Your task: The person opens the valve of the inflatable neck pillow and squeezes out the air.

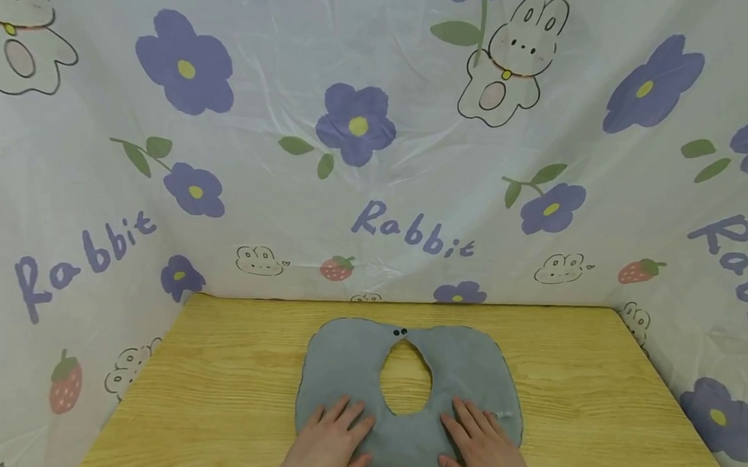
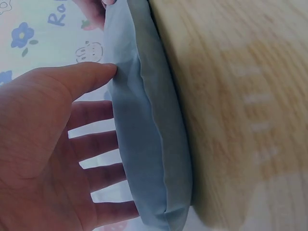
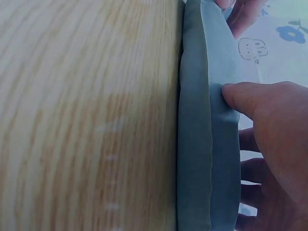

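Observation:
A grey-blue U-shaped neck pillow (image 1: 343, 357) lies flat on the wooden table, its two ends meeting at the far side by a pair of dark snap buttons (image 1: 400, 332). Through its oval centre hole the wood shows. My left hand (image 1: 329, 444) rests on the near left part with fingers spread. On the near right part rests my right hand (image 1: 486, 447), its fingers also extended. Both wrist views show the pillow's seamed near edge (image 2: 149, 115), with the left thumb (image 2: 98, 77) and right thumb (image 3: 245, 94) touching the upper surface.
The light wooden table (image 1: 230, 366) extends to both sides of the pillow. Behind it and along both sides hangs a white curtain (image 1: 275, 208) printed with rabbits, purple flowers and strawberries.

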Action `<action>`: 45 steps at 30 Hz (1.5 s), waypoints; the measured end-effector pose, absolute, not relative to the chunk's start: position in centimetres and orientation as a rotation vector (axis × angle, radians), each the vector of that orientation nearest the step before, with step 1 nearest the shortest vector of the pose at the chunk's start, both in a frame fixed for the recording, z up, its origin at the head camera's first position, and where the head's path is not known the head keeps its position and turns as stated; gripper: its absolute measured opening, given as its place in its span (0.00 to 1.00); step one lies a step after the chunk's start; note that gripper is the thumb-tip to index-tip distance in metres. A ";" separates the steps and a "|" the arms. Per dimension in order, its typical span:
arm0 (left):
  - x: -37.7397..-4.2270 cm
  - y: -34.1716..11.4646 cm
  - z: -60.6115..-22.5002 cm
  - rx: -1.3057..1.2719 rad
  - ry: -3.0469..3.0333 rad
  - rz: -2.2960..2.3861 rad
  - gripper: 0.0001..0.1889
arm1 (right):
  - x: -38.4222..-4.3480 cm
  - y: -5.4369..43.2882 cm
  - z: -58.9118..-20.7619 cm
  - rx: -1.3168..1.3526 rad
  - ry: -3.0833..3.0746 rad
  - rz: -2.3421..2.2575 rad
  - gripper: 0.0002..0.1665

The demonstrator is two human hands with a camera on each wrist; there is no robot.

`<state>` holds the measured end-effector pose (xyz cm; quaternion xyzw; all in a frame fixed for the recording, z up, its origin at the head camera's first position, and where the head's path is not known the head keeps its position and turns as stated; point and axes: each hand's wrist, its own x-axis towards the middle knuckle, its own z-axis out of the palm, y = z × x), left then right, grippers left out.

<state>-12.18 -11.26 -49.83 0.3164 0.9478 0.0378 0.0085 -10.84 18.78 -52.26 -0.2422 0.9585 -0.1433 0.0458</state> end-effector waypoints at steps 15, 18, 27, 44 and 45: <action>-11.7 -10.6 -49.9 1.007 2.957 0.071 0.23 | -10.6 18.4 -52.3 -0.742 2.939 -0.439 0.39; -11.4 -10.1 -49.6 1.136 2.968 0.057 0.20 | -10.4 18.1 -51.9 -0.823 2.987 -0.418 0.38; -10.6 -8.4 -50.8 1.577 3.027 0.172 0.16 | -9.8 16.5 -52.7 -1.331 3.152 -0.209 0.30; -10.8 -8.2 -52.9 1.650 3.031 0.177 0.13 | -9.4 16.2 -53.9 -1.230 2.964 -0.256 0.40; -10.8 -8.2 -53.0 1.648 3.032 0.178 0.13 | -9.4 16.3 -53.9 -1.223 2.960 -0.261 0.40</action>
